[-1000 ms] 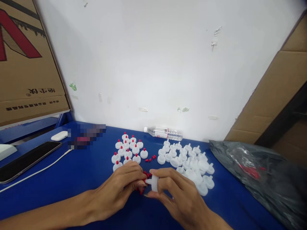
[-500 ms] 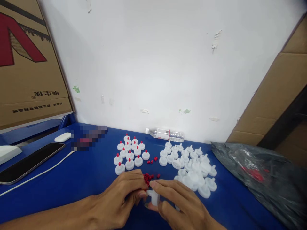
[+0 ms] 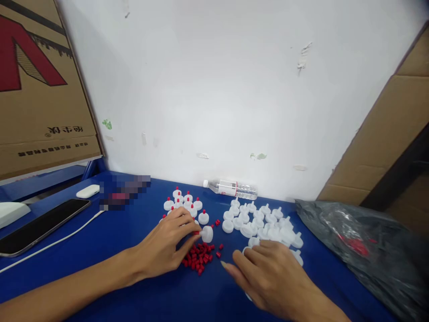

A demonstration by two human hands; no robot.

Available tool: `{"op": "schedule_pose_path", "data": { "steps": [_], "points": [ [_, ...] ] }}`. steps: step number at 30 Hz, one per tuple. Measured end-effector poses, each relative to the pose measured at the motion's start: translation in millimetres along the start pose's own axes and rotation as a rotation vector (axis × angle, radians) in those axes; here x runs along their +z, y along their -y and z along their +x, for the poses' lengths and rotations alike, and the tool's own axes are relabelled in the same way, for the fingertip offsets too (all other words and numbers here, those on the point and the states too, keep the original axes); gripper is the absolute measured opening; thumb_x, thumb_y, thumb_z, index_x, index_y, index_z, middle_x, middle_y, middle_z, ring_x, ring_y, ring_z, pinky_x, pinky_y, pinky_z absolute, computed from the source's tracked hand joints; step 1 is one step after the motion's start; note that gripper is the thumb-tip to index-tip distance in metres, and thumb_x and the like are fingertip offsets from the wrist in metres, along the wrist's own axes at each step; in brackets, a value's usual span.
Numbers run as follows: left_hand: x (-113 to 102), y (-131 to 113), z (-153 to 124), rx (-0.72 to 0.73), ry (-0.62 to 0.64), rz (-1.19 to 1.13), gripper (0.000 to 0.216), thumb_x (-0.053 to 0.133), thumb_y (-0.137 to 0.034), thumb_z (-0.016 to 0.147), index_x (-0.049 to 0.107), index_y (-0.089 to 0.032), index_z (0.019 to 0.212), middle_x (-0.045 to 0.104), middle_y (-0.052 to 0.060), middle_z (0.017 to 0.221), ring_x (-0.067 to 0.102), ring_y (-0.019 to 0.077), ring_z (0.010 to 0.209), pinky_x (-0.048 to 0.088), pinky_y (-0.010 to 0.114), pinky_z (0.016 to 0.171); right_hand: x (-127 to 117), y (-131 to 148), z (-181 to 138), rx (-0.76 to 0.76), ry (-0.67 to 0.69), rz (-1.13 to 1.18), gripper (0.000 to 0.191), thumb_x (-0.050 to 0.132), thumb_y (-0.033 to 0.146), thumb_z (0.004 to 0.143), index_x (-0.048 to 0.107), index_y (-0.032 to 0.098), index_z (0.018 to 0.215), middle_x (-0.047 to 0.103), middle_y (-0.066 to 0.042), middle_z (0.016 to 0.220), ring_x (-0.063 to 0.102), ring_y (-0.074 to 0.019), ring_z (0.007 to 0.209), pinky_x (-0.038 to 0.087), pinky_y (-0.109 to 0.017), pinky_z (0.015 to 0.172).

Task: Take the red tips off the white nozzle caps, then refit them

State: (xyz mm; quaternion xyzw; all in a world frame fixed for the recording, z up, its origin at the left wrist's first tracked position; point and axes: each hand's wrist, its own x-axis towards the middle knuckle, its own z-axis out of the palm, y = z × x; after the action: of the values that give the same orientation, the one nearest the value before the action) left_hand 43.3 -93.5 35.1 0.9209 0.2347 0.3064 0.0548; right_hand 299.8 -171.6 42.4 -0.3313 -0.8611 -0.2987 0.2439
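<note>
My left hand [image 3: 172, 243] is closed, thumb and fingers pinching a white nozzle cap [image 3: 207, 234] by its red-tipped spout, the round base facing right. Just below it lies a pile of small red tips [image 3: 200, 257]. Behind and partly hidden by this hand stand several white nozzle caps with red tips [image 3: 203, 217], spouts up. My right hand [image 3: 268, 273] is over the front of a heap of bare white nozzle caps [image 3: 273, 232]. Its thumb is spread from the bent fingers, and nothing shows between them; some fingertips are hidden.
A clear plastic bottle [image 3: 231, 188] lies against the white wall. On the right is a dark plastic bag [image 3: 355, 264] with red pieces inside. A phone [image 3: 43, 227], a white cable [image 3: 67, 239] and a white case [image 3: 88, 191] lie at the left of the blue table [image 3: 134, 304].
My hands have separated. The left has moved up and away with the nozzle cap toward the red-tipped group; the right has let go and shifted right to the bare caps.
</note>
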Motion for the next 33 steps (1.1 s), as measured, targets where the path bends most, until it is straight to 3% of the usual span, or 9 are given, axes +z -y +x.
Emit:
{"op": "schedule_pose_path", "data": {
  "steps": [5,15,19,22,28,33],
  "points": [
    [1,8,0,0.051,0.006,0.088,0.020,0.051,-0.009,0.100,0.067,-0.017,0.108,0.066,0.008,0.100,0.052,0.0230,0.099,0.048,0.038,0.088,7,7,-9,-0.059,0.175,-0.043,0.037,0.039,0.034,0.109,0.049,0.026,0.074,0.056,0.005,0.050,0.049,-0.0172,0.035,0.016,-0.038,0.049],
    [1,14,-2,0.006,0.099,0.150,0.032,0.043,0.000,0.098,0.065,-0.018,0.113,0.061,0.010,0.107,0.048,0.0250,0.103,0.049,0.040,0.089,8,9,-3,-0.110,0.154,0.025,0.021,0.056,0.025,0.101,0.050,0.023,0.082,0.058,0.004,0.068,0.056,-0.0163,0.053,0.022,-0.035,0.049],
    [1,18,-3,-0.002,0.132,0.242,0.042,0.040,0.011,0.088,0.063,-0.016,0.111,0.058,0.011,0.111,0.046,0.0276,0.105,0.048,0.043,0.088,6,6,-3,-0.055,0.174,0.012,0.013,0.055,0.026,0.101,0.052,0.023,0.090,0.058,0.003,0.070,0.056,-0.0173,0.052,0.021,-0.036,0.049],
    [3,21,-3,-0.007,0.147,0.292,0.047,0.041,0.013,0.083,0.064,-0.016,0.111,0.057,0.012,0.113,0.046,0.0287,0.108,0.048,0.044,0.091,6,5,-5,0.025,0.255,-0.010,0.017,0.056,0.036,0.102,0.052,0.024,0.090,0.058,0.003,0.069,0.059,-0.0198,0.051,0.018,-0.037,0.049],
    [2,20,-1,0.027,0.118,0.283,0.041,0.045,0.004,0.094,0.064,-0.020,0.122,0.061,0.011,0.114,0.052,0.0254,0.106,0.050,0.041,0.092,10,7,-8,0.054,0.404,-0.002,0.027,0.065,0.046,0.096,0.053,0.024,0.086,0.063,0.002,0.069,0.062,-0.0214,0.052,0.015,-0.036,0.050],
    [-2,11,1,0.062,0.088,0.243,0.032,0.052,-0.004,0.098,0.065,-0.023,0.121,0.058,0.011,0.122,0.052,0.0270,0.115,0.052,0.040,0.093,10,4,-8,0.069,0.356,-0.011,0.024,0.065,0.045,0.096,0.056,0.023,0.099,0.064,0.003,0.072,0.064,-0.0212,0.054,0.020,-0.035,0.048]
  ]
}}
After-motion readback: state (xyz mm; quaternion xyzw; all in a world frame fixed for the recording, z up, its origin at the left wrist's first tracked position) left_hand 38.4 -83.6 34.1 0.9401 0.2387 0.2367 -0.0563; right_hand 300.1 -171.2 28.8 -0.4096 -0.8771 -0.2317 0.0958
